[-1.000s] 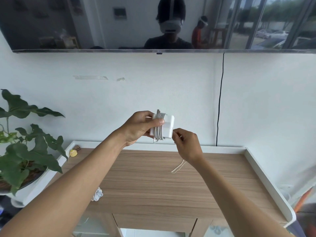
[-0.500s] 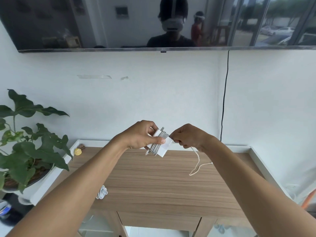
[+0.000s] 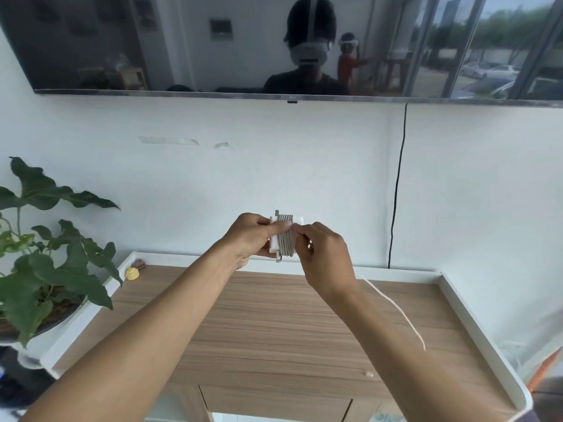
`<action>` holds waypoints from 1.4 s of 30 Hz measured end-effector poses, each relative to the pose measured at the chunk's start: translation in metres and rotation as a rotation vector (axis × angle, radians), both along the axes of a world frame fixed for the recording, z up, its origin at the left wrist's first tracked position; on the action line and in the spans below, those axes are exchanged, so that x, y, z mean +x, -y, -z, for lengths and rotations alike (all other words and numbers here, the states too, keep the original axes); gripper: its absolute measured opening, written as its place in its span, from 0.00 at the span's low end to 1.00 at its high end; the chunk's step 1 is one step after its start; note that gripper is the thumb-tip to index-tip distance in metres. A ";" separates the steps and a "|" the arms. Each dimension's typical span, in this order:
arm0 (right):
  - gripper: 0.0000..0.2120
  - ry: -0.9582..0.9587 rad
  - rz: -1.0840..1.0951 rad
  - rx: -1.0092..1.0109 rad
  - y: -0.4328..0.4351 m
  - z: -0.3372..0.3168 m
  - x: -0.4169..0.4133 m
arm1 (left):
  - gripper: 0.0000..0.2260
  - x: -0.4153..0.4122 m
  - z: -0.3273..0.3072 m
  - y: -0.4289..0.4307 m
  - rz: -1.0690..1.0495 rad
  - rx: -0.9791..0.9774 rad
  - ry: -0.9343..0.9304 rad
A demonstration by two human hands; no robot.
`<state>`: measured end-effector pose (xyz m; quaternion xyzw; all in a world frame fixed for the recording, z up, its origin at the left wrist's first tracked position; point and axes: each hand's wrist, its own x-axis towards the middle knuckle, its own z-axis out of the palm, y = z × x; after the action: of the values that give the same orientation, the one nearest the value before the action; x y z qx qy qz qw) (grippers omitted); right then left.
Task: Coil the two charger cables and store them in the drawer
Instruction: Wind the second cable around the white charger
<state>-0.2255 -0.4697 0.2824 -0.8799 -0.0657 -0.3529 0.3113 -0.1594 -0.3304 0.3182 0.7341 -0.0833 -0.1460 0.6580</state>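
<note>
White and rigid, the charger brick (image 3: 281, 234), held above the wooden surface (image 3: 274, 324), is clenched in the left hand (image 3: 251, 239) while the right hand (image 3: 324, 257) pinches its limp, light cable (image 3: 396, 309), best gripped near the windings.

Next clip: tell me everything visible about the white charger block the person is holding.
The charger block is a white, square, smooth plastic-looking brick held upright in the air above the wooden cabinet top, near the wall. Several turns of pale grey cable wrap around its middle, side by side. The left hand grips its left side, thumb across the front; the right hand pinches the cable against its right edge. A loose white tail of cable hangs down past the right wrist. Its far side is hidden.
</note>
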 end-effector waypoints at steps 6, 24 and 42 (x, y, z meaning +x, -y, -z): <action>0.11 0.020 -0.045 -0.024 0.000 0.018 -0.012 | 0.10 0.004 0.004 0.000 -0.002 -0.058 -0.085; 0.04 -0.118 -0.121 0.525 0.015 0.038 -0.016 | 0.07 0.006 -0.011 0.007 -0.032 -0.092 0.038; 0.18 -0.717 -0.247 0.275 0.056 -0.015 0.012 | 0.13 -0.009 -0.009 -0.009 0.346 0.184 0.103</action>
<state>-0.2133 -0.5259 0.2975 -0.8828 -0.0103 0.0112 0.4696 -0.1684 -0.3212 0.3269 0.7723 -0.2281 -0.2262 0.5481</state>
